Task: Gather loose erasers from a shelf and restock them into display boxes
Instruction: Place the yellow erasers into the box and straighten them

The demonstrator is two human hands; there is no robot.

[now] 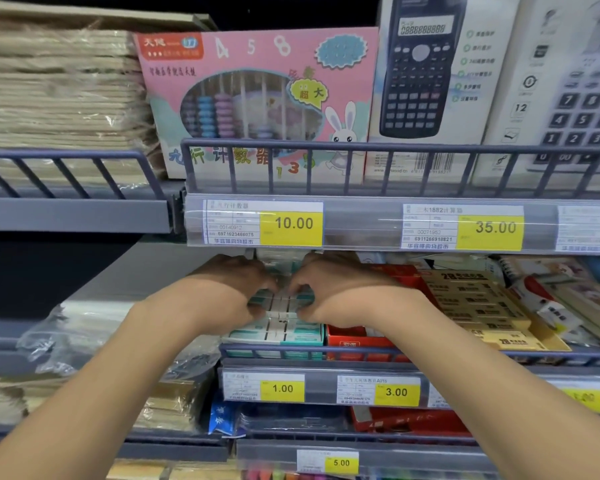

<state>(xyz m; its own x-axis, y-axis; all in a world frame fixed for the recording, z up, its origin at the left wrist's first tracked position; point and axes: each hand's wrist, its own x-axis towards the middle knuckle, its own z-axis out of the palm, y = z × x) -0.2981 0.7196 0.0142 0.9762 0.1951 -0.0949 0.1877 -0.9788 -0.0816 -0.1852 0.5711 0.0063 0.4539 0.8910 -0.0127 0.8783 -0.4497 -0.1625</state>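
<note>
Below 10.00 tag (291, 223), left hand (234, 289), right hand (340, 289), each grip pinching teal-labelled erasers (280, 303).

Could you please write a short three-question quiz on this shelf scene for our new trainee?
1. True or false: both hands grip the same row of erasers.
2. Which price tag sits directly below the green box? A) 1.00 B) 35.00 C) 5.00
3. Fill in: the box right of the green one is ____.

Key:
1. True; the left hand and right hand pinch its two ends.
2. A, the 1.00 tag.
3. Red.
</note>
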